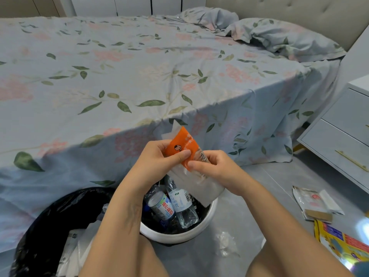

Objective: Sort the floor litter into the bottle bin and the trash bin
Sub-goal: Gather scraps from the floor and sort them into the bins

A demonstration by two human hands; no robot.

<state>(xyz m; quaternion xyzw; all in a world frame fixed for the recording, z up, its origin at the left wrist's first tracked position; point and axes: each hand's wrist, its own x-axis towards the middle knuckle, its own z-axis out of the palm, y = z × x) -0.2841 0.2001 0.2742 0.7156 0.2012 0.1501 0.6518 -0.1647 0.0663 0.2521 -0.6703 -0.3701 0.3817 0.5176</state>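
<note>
Both my hands hold an orange snack wrapper (182,144) together with a white tissue or paper sheet (199,186) above the bins. My left hand (159,154) pinches the wrapper's left side with thumb on top. My right hand (211,164) pinches its lower right edge. Under them stands the white bottle bin (179,233), holding several plastic bottles (181,204). At lower left is the trash bin with a black bag (50,216), with white papers inside.
More litter lies on the grey floor at right: a silver-white wrapper (315,200), a yellow colourful packet (343,244) and a crumpled clear plastic film (225,243). A floral-sheeted bed (139,76) fills the background. A white drawer unit (343,136) stands at right.
</note>
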